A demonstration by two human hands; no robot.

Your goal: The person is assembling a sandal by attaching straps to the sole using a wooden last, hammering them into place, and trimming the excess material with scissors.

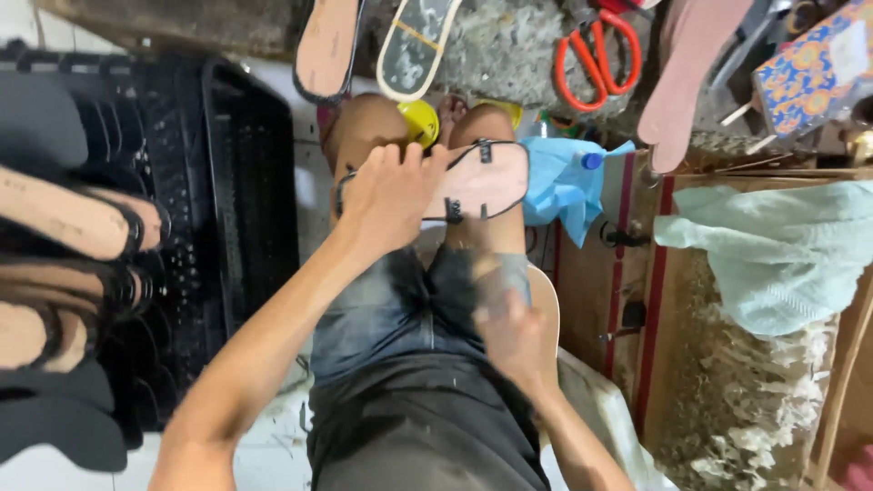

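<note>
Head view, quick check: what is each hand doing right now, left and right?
Left hand: closed on the sandal with black straps, held across the knees.
Right hand: blurred over the lap; open or closed cannot be told.

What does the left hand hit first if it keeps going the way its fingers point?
Probably nothing new: the left hand already rests on the sandal lying across the knees, fingers pointing up-frame. Beyond them sits a yellow round object; depth unclear.

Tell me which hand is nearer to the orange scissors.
Left. The left hand grips the sandal on the knees, below-left of the orange scissors; the blurred right hand is lower, over the lap.
</note>
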